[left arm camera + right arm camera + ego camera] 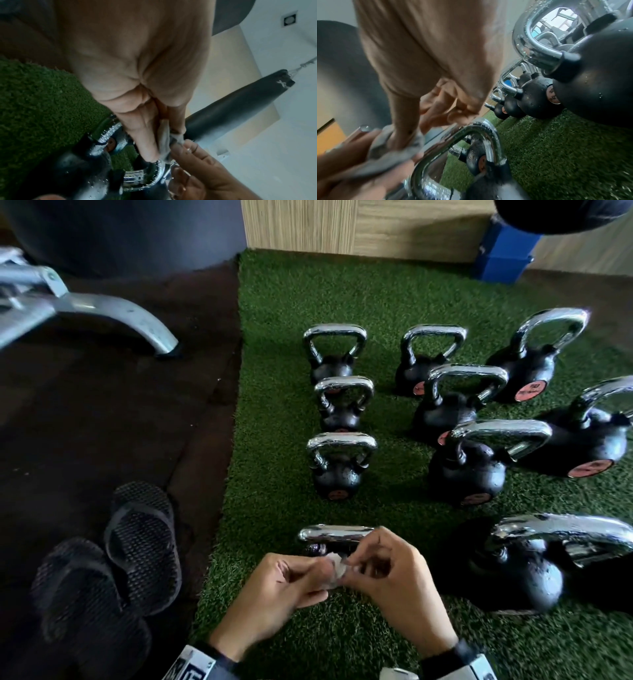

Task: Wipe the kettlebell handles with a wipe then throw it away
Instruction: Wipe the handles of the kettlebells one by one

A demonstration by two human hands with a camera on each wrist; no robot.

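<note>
From the head view, my left hand (291, 583) and right hand (387, 573) meet just above the nearest kettlebell's chrome handle (334, 534), both pinching a small crumpled wipe (334, 570) between fingertips. My hands hide most of that kettlebell's body. Beyond it, on the green turf (274, 371), stand 3 more small kettlebells in a column, with larger ones to the right. A pair of black sandals (113, 570) lies on the dark floor to my left, near a grey machine foot (130, 320).

The left wrist view shows the wipe (164, 135) pinched between my left thumb and fingers, my right fingertips (188, 147) gripping its other end, water droplets on the handle (109, 134), and a hanging punching bag (240, 108) behind.

The right wrist view shows the wipe (385, 155) bunched beside the wet handle (471, 131), not clearly touching it, and the row of bigger kettlebells (534, 97) close on the right.
</note>
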